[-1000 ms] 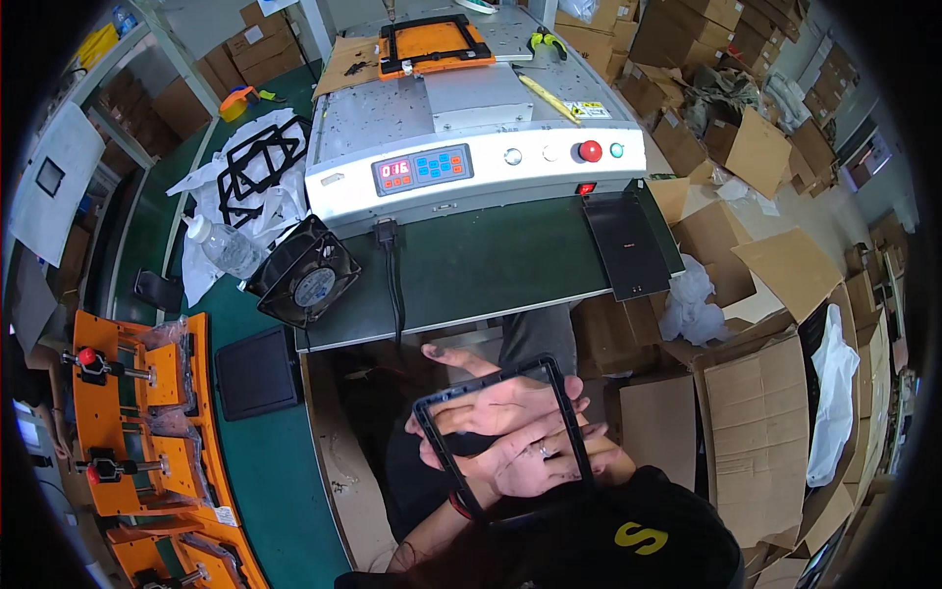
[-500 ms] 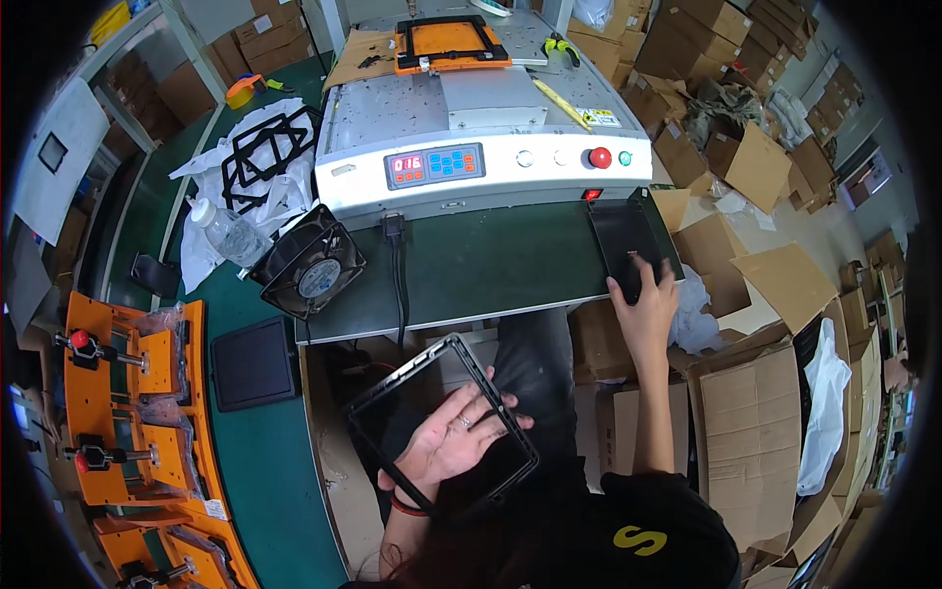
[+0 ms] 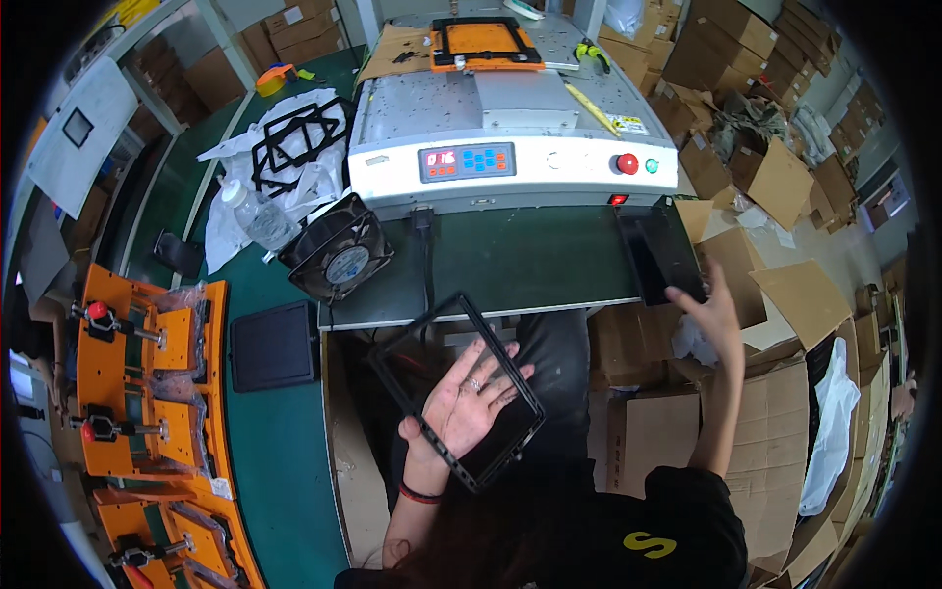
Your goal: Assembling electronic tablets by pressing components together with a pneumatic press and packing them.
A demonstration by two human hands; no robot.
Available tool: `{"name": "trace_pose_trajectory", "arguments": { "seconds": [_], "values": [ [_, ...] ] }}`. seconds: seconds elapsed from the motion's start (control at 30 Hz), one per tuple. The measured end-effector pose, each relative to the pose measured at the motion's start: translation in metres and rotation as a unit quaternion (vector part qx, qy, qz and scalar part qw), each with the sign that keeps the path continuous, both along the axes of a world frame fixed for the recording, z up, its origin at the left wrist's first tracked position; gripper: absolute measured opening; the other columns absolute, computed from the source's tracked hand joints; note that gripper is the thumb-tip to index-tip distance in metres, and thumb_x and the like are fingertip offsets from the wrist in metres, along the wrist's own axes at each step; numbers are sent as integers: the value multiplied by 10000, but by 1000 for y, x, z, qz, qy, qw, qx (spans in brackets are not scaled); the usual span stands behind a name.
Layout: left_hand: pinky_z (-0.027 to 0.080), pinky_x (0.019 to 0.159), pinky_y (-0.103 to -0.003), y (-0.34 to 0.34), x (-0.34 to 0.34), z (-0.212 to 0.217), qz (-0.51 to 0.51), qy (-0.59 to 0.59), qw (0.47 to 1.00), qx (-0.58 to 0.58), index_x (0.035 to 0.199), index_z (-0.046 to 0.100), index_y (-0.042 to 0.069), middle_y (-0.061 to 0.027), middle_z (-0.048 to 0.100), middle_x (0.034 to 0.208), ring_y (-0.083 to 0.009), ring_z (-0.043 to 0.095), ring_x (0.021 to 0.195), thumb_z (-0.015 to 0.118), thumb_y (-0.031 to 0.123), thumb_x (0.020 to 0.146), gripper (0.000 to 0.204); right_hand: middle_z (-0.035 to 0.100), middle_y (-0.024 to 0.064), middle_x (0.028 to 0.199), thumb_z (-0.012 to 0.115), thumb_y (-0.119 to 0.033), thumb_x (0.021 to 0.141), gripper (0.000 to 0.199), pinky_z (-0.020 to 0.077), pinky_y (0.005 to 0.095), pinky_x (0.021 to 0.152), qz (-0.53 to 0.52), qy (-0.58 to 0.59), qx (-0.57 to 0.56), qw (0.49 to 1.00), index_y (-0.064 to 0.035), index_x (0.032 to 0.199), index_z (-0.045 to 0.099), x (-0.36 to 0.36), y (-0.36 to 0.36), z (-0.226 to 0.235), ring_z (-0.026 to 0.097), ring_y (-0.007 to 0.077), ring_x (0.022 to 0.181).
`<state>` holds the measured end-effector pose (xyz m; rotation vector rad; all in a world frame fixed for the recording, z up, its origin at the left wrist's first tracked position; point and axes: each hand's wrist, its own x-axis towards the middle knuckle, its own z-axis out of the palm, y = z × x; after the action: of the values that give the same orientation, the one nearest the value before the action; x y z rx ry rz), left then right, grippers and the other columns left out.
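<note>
My left hand (image 3: 459,414), palm up with the fingers spread, holds a slim black rectangular frame (image 3: 481,326). The fingers reach through its opening and the thumb lies by its lower left side. It hangs tilted over my lap, in front of the bench edge. Out to the right, my right hand (image 3: 718,316) is open with its fingers apart. Nothing shows in it. Beside its fingertips, at the bench's right end, lies a flat black rectangular panel or tray (image 3: 650,263); I cannot tell whether they touch it.
A white machine (image 3: 392,177) with a lit display stands behind the green bench (image 3: 530,255). On the left are a black fan (image 3: 339,250), a plastic bottle (image 3: 260,221), black frames (image 3: 294,147) on white wrap, a dark tablet-like panel (image 3: 275,348) and orange clamp fixtures (image 3: 177,339). Cardboard boxes (image 3: 756,422) crowd the right.
My right hand has drawn away from the black panel to the right. The frame has turned slightly in my left hand, whose fingers spread wider. The whole view has shifted.
</note>
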<state>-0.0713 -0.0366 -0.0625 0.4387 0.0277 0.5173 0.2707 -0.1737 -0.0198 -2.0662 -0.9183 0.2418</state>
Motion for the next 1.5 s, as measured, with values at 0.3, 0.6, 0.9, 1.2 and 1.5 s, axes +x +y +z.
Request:
{"name": "trace_pose_trajectory", "arguments": {
  "seconds": [0.3, 0.6, 0.9, 1.2, 1.5],
  "values": [
    [181, 1124, -448, 2, 16, 5, 166, 37, 985, 23, 1467, 96, 45, -194, 203, 1484, -374, 247, 1358, 721, 641, 603, 1222, 526, 170, 1239, 735, -418, 621, 724, 331, 427, 1029, 295, 82, 118, 945, -74, 1238, 573, -127, 23, 21, 448, 300, 1194],
    [294, 1084, -502, -11, 11, 7, 168, 65, 975, 132, 1468, 148, 78, -165, 233, 1475, -348, 245, 1363, 584, 778, 631, 1175, 460, 231, 1265, 781, -304, 514, 701, 350, 449, 995, 313, -39, 115, 942, -58, 1155, 640, -209, 49, 21, 421, 344, 1158],
    [315, 1084, -466, -13, 15, 1, 159, 13, 983, 86, 1451, 168, 25, -168, 229, 1476, -323, 284, 1350, 670, 654, 620, 1156, 455, 238, 1269, 773, -319, 521, 692, 345, 450, 997, 297, -45, 117, 946, -67, 1152, 645, -215, 47, 12, 426, 345, 1135],
    [284, 1102, -457, -13, 12, 0, 157, 18, 985, 66, 1448, 158, 17, -194, 242, 1464, -325, 303, 1341, 699, 615, 608, 1165, 459, 236, 1262, 775, -323, 518, 696, 343, 438, 998, 291, -51, 115, 948, -68, 1153, 646, -219, 48, 10, 428, 343, 1134],
    [246, 1118, -484, -11, 19, -1, 156, -20, 986, 62, 1451, 131, 27, -187, 259, 1459, -354, 300, 1336, 698, 634, 597, 1192, 445, 228, 1281, 791, -308, 529, 688, 350, 438, 989, 302, -77, 91, 946, -94, 1166, 643, -220, 48, 14, 428, 351, 1123]
  ]
}}
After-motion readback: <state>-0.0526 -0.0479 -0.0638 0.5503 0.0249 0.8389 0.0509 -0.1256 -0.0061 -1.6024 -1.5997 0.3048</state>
